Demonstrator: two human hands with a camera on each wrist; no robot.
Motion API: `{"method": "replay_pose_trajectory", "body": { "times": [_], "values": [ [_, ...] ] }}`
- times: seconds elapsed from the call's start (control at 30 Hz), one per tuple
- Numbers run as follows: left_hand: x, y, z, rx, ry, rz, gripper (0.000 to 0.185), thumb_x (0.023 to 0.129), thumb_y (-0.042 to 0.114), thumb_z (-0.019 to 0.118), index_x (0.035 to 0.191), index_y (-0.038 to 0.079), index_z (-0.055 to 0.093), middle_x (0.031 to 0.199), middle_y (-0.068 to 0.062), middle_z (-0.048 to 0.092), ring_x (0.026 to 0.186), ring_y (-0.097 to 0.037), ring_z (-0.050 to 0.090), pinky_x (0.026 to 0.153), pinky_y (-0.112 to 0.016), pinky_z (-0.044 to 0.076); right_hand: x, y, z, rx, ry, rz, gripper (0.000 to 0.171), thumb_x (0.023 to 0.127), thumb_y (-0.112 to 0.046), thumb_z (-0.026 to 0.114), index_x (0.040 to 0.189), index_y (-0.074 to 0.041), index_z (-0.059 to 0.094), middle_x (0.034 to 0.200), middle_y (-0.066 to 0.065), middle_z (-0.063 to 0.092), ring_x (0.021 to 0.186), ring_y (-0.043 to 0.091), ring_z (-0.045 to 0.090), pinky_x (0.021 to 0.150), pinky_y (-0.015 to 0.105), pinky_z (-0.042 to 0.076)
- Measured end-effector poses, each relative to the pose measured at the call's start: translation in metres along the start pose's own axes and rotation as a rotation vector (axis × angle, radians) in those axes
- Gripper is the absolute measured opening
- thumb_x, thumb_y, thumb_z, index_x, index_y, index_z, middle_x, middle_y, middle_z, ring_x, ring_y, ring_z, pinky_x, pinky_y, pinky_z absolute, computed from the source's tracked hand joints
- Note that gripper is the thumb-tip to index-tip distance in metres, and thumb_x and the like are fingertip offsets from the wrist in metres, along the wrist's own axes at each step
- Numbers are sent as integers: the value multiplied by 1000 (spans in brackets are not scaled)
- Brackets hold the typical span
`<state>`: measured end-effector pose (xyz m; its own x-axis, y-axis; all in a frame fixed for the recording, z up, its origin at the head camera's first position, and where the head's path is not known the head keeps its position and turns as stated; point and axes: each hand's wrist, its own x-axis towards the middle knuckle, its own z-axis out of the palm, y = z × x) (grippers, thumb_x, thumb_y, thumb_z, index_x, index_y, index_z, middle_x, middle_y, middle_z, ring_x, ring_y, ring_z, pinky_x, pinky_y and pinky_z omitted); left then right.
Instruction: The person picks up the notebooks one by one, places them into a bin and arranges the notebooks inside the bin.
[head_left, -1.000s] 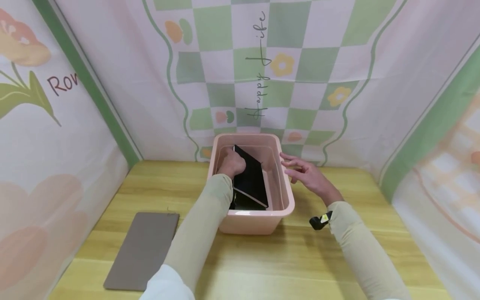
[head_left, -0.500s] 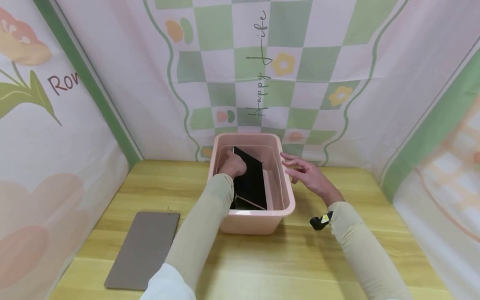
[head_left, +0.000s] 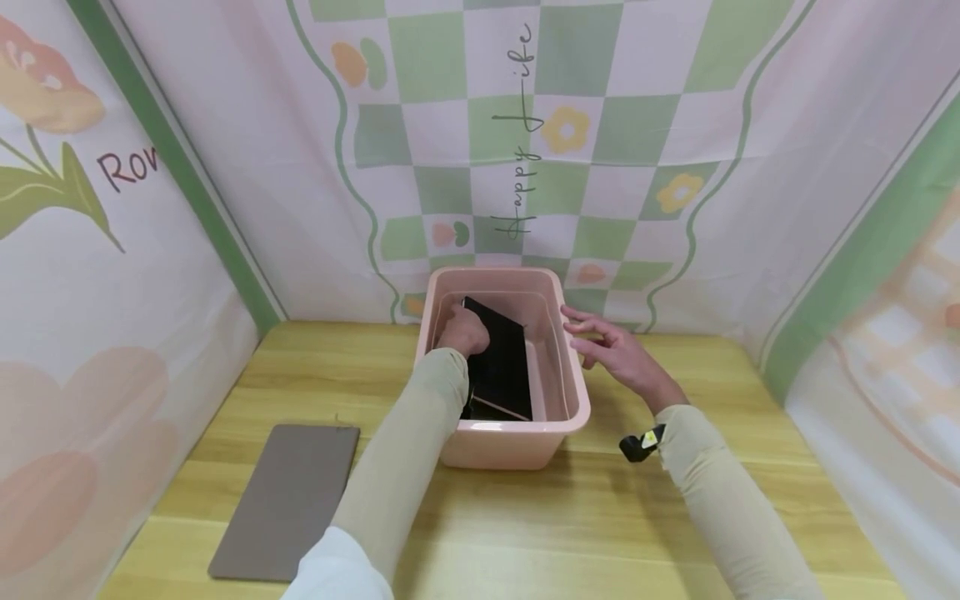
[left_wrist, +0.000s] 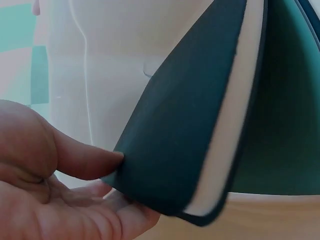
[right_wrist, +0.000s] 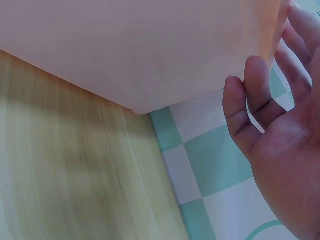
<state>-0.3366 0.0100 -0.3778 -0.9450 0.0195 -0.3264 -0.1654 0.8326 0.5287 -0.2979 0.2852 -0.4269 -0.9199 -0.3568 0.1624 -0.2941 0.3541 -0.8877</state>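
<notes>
The notebook looked near black from above and dark blue-green in the left wrist view, with smooth covers and a rounded corner around a thick cream page block. It was inside the pink bin, slanted, over another dark item showing at the near end. Beside it, the left wrist view showed a broad dark green surface.

The left hand reached down into the bin and pinched the notebook's edge between thumb and fingers. The right hand was outside, at the bin's right rim, fingers spread and lightly bent, gripping nothing; the two hands were apart. Pale sleeves covered both forearms.

The left hand and forearm hid part of the notebook, and the bin's front wall cut off the view lower down. A flat grey-brown item lay on the wooden bench, left of the bin, partly behind the left sleeve. Behind hung a green-and-white checked cloth.
</notes>
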Motion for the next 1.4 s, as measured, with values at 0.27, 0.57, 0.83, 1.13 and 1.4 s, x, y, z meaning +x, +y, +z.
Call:
{"method": "replay_pose_trajectory", "body": {
  "times": [0.27,0.57,0.83,1.13,1.4],
  "values": [
    [3,-2,2,56,19,-15,46,97,3,51,140,-8,41,58,0,33,42,-14,28,43,-27,24,1,1,1,9,-2,10,37,104,-27,60,134,-5,62,168,-1,33,74,15,62,73,25,57],
    [-9,-1,5,212,168,107,28,99,22,49,75,9,53,103,-9,66,102,-25,62,103,-43,48,-1,1,1,10,-8,13,39,104,-27,60,137,-5,61,169,0,31,74,14,62,73,25,57],
    [1,-2,8,49,172,165,52,96,38,57,136,7,52,139,-8,58,127,-25,54,114,-38,43,-1,0,2,35,-5,3,40,104,-26,60,138,-4,60,169,1,31,75,10,62,72,25,57],
    [6,1,11,66,91,174,80,101,54,50,165,26,12,172,-3,15,157,-28,16,130,-52,15,-2,1,3,43,-9,2,38,105,-26,59,135,-2,60,169,1,31,77,9,63,72,25,57],
    [-3,9,6,160,133,224,74,104,57,41,165,34,7,174,1,9,160,-35,6,128,-61,9,-1,0,3,66,1,-18,35,105,-24,59,129,1,61,169,3,31,75,8,63,70,26,57]
  ]
}}
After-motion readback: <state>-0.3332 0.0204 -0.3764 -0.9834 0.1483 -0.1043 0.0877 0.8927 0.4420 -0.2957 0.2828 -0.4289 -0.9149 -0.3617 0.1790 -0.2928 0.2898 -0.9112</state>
